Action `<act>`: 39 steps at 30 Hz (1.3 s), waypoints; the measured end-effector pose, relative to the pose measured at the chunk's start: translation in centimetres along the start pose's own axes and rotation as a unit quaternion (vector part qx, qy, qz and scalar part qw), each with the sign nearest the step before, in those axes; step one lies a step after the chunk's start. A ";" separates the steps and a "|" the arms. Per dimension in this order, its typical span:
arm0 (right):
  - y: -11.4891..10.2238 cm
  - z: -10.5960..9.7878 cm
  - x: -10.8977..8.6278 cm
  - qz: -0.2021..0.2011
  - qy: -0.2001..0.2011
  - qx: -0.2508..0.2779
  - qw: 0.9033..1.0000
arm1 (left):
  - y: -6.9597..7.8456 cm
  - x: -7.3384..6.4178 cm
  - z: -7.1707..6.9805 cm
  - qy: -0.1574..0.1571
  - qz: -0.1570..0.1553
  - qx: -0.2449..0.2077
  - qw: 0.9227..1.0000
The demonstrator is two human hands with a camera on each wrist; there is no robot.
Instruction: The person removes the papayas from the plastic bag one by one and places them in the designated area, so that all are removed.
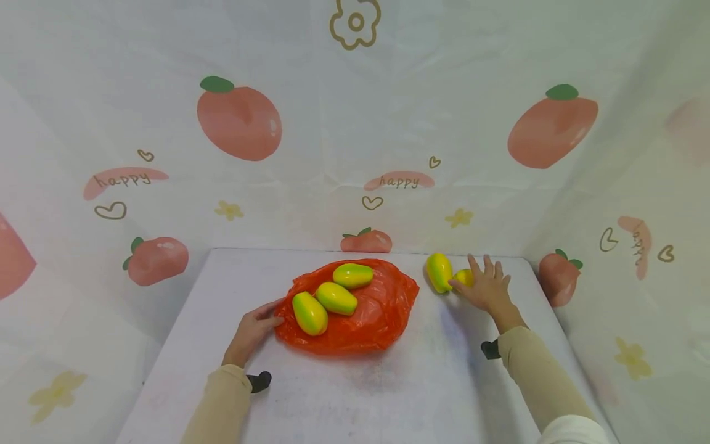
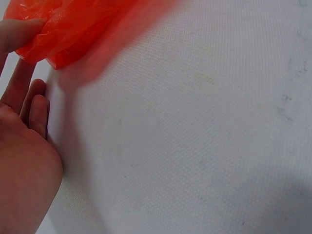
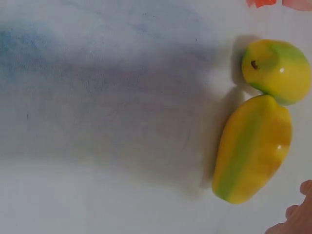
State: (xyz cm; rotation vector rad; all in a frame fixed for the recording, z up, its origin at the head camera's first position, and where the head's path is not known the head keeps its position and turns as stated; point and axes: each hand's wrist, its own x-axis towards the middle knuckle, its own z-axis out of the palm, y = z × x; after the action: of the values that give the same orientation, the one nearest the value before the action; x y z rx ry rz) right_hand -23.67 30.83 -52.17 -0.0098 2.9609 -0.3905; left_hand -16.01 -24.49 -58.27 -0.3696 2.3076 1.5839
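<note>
Plastic bag point(image 1: 383, 308), crinkled, pinched in left grip point(image 1: 254, 330), right grip point(image 1: 488, 291) spread near oval fruit point(image 1: 439, 273)

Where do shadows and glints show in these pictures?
Head view: glossy spots on the crinkled red plastic bag and three yellow-green oval fruits; left wrist view: reddish shadow beside the bag on the white textured tabletop; right wrist view: white glints on two more yellow-green oval fruits, soft shadows left of them.

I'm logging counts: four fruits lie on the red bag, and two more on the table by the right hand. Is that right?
Not quite. The head view shows three fruits on the red bag, not four. The two other fruits on the table by the right hand are correct.
</note>
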 end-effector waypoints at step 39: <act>-9.5 -0.4 -1.8 -0.132 0.012 -0.054 0.990 | -0.3 0.2 -0.2 -0.006 0.008 -0.005 1.000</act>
State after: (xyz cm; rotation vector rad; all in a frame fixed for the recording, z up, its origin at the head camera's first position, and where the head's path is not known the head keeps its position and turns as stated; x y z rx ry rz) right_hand -22.07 21.80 -49.07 -0.4166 3.0062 -0.2619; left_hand -16.11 -24.76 -58.52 -0.3453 2.3000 1.6017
